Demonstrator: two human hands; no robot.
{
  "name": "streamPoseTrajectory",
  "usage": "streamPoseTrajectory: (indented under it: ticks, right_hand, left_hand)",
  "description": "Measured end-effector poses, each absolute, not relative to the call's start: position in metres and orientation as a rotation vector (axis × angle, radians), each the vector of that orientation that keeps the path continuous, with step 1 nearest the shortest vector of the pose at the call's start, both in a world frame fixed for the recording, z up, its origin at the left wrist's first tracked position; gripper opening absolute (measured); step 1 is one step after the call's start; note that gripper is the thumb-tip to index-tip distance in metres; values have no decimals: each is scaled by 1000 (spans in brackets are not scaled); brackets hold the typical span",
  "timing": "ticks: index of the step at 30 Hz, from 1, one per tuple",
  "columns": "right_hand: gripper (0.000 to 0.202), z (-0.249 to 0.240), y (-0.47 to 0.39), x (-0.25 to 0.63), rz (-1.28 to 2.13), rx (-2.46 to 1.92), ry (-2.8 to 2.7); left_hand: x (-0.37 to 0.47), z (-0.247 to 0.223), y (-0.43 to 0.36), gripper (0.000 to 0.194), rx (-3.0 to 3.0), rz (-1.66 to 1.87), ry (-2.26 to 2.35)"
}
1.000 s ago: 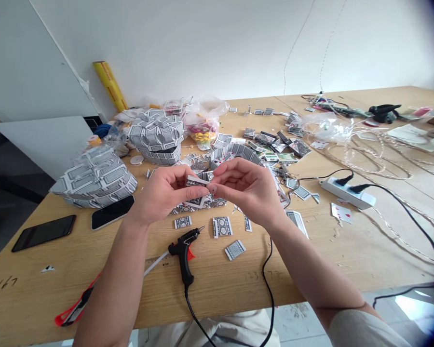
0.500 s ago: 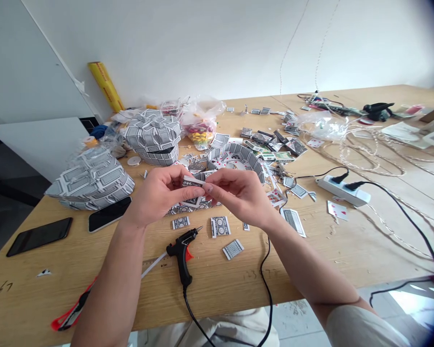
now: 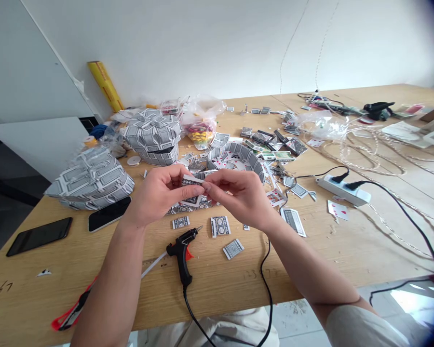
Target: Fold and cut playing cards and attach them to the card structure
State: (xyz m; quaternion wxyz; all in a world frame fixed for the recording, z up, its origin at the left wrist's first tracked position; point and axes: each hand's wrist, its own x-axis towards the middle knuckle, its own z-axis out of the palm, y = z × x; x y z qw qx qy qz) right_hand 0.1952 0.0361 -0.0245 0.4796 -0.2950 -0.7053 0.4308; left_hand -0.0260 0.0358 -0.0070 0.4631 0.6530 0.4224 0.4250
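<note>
left hand (image 3: 162,193) pinching a folded card piece (image 3: 192,181) between thumb and fingers; right hand (image 3: 238,193) closed on its right end, thumb and forefinger together. card piece is up in front of the person, above the surface (image 3: 224,284), between the two hands. just behind: round card-walled tray (image 3: 251,156), partly hidden by right hand. below hands, on surface: three loose patterned card pieces (image 3: 220,226), black glue gun (image 3: 183,260) lying on its side, nozzle toward them. left side: two phones (image 3: 39,236), two bulging card-covered boxes (image 3: 90,180). right side: white power strip (image 3: 358,195) with two black plugs in it.
</note>
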Motion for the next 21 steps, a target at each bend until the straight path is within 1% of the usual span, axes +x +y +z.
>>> streamPoseTrajectory:
  ticks: [6, 12, 21]
  right_hand:
    - [18, -26, 38, 195, 962, -733, -1725]
    - [18, -27, 41, 195, 916, -759, -1708]
    - [18, -26, 39, 196, 873, -751, -1722]
  left_hand:
    - [-29, -3, 35, 25, 1649, 1039, 1014]
    - [-27, 3, 34, 19, 1725, 1180, 1047]
    - [-26, -1, 37, 20, 1671, 1225, 1021]
